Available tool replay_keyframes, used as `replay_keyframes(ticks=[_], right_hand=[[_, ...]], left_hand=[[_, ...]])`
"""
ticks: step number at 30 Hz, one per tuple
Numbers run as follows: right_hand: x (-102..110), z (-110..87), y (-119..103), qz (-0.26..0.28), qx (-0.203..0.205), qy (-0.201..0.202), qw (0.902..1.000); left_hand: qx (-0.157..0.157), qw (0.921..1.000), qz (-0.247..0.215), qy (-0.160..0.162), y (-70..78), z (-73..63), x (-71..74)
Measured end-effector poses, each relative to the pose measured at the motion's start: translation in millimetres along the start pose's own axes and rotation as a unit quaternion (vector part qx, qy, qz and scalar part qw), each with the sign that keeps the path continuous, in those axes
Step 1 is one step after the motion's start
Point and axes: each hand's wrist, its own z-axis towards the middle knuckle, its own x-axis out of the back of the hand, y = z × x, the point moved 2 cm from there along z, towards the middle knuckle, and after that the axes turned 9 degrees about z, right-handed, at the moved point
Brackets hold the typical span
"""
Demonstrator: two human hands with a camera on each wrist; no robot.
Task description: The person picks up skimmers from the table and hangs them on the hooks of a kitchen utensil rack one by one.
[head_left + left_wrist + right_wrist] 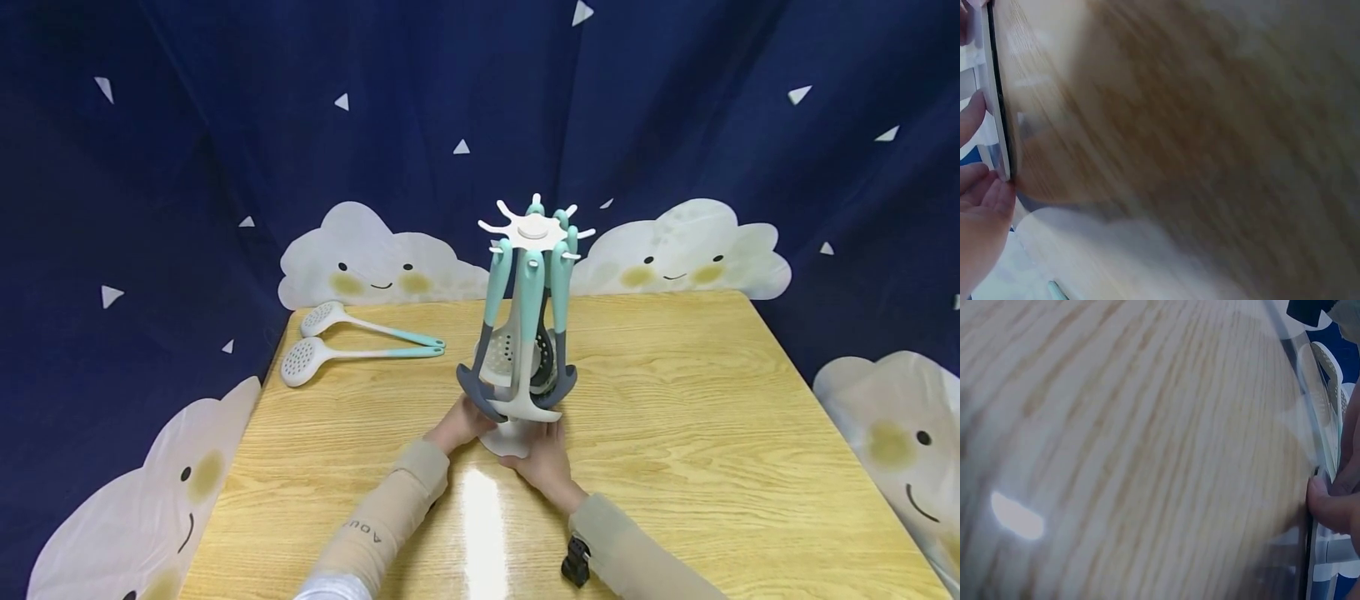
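Note:
A white utensil stand [534,233] with a ring of hooks on top stands upright in the middle of the head view. Several kitchen utensils with mint handles [531,287] hang from it, some with dark heads and some with pale ones; a perforated pale head [497,354] shows behind the front ones. My left hand [459,423] grips the left rim of the stand's round base [504,442]. On the right, my right hand [546,462] holds the same base. The right thumb [1329,503] lies along the base's edge in the right wrist view. Hanging heads partly hide the base.
Two white skimmers [300,362] with perforated heads and mint handles lie side by side at the table's back left. The wooden table [675,433] meets a dark blue curtain [420,75] and white cloud cut-outs [682,250] along its back edge.

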Motion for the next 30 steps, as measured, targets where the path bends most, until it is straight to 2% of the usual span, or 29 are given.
replay_keyframes(ticks=[6, 9, 17, 20, 25, 30], right_hand=[[2.2, 3.6, 4.7, -0.018, 0.001, -0.017, 0.9997], [4.5, 5.7, 6.7, -0.010, -0.001, -0.027, 0.9996], [10.9, 12.2, 11.0, 0.001, -0.015, -0.049, 0.9987], [12.3, 14.8, 13.9, -0.008, -0.004, -0.061, 0.9981], [14.1, 18.6, 18.6, -0.024, 0.029, -0.082, 0.9959], [18.7, 20.8, 17.7, -0.026, 0.054, -0.095, 0.9937]], left_hand=[[0.008, 0.9997, -0.015, 0.017, 1.9, -2.0, -5.0], [0.011, 0.9991, -0.026, 0.032, 2.5, -3.2, -6.8], [0.012, 0.9970, 0.018, 0.075, 9.2, -8.2, -10.0], [0.006, 0.9955, 0.017, 0.093, 11.8, -10.4, -12.0], [-0.010, 0.9921, -0.016, 0.124, 13.2, -14.9, -16.2], [-0.009, 0.9882, -0.012, 0.152, 13.8, -17.5, -19.7]])
